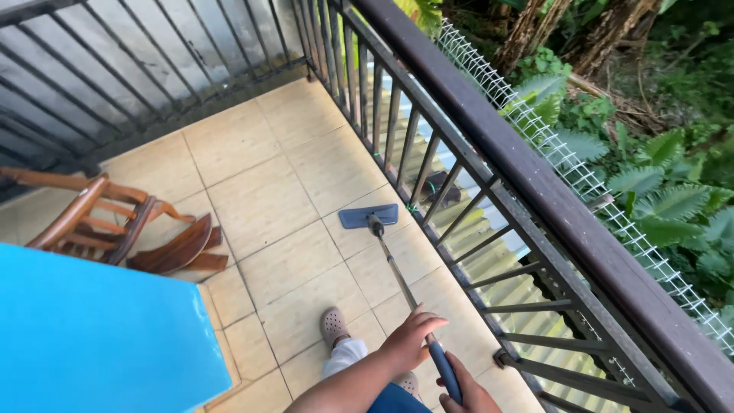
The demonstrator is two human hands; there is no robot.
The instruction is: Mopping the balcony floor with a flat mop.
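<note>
Head view has us looking down at a tiled balcony floor [260, 199], both hands on a flat mop [369, 216]. Our left hand [413, 340] is wrapped over the handle [405, 287] higher up, fingers curled around it, and our right hand [468, 394] has its grip closed on the blue sleeve at the end. Mop head sits flat on the tiles close to the dark railing [489, 191], well out ahead of our grey clog [333, 324]. How far along are we? Honestly hard to say: no wet streaks or dirt lines show anywhere, so the tiles look the same all over. We'd guess the stretch by the wooden rocking chair [115, 226] and the far corner still needs a pass.
</note>
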